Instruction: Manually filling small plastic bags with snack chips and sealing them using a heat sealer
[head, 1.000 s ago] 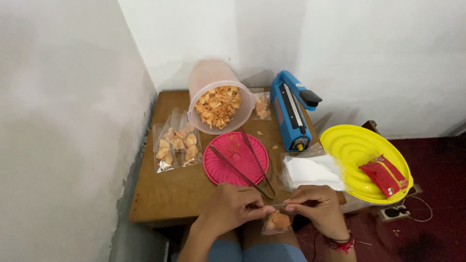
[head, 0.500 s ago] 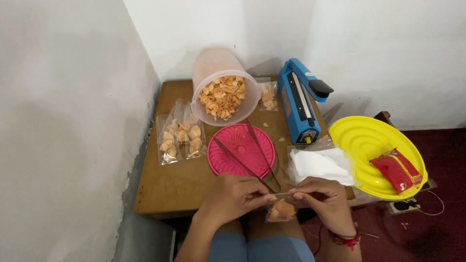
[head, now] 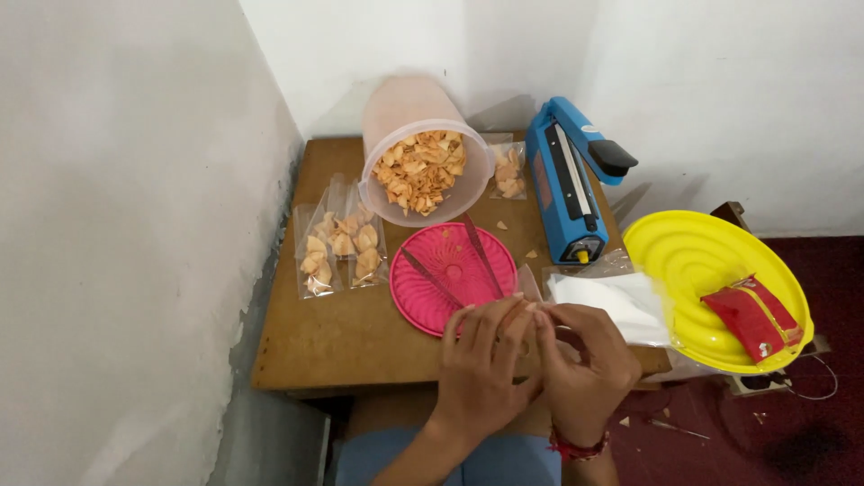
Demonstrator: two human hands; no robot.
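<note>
Small home snack-packing corner: beyond the hands, a wooden table (head: 360,333) w/ chip tub (head: 418,171), filled bags (head: 337,247) & blue heat sealer (head: 567,184) is seen.

Single view, head-worn camera, looking steeply down and forward over the small brown wooden table (head: 342,342) set in a corner of white walls. The left hand (head: 481,369) and right hand (head: 585,369) sit closest, at bottom centre, with the lap below them at the frame edge. Farther off, the tilted translucent plastic tub of orange crisps (head: 416,162) and blue heat-sealer machine (head: 567,184) lie toward the back wall.
</note>
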